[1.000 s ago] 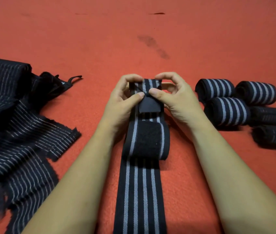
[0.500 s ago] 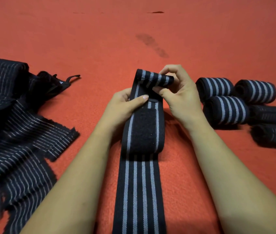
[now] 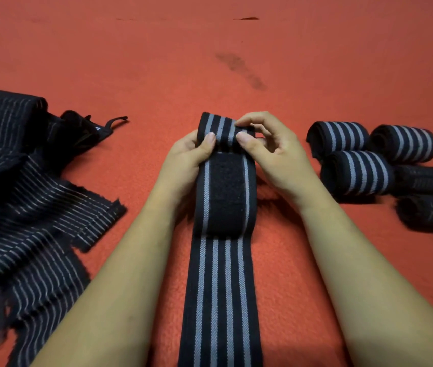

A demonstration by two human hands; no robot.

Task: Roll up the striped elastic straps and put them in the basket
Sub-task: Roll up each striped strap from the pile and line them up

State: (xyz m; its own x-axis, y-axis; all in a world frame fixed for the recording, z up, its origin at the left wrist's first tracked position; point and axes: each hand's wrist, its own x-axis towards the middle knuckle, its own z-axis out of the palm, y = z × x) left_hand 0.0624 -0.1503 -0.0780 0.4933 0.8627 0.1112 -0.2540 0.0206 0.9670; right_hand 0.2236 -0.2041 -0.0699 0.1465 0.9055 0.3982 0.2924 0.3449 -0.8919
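Observation:
A black elastic strap with grey stripes (image 3: 220, 287) runs from the bottom edge up the middle of the red floor. Its far end is folded over into a small roll (image 3: 222, 129), just above a black velcro patch (image 3: 226, 192). My left hand (image 3: 186, 160) holds the roll's left side, thumb on top. My right hand (image 3: 271, 149) pinches its right side between thumb and fingers. Several rolled striped straps (image 3: 355, 176) lie to the right. No basket is in view.
A heap of unrolled thin-striped black straps (image 3: 25, 197) spreads over the left side, with a loop end (image 3: 116, 121) sticking out. Red carpet with a dark smudge (image 3: 239, 70) stretches beyond the hands.
The strap's far end, first held flat with a black tab showing, has been turned over toward me into a small roll. Both hands have closed in on the roll.

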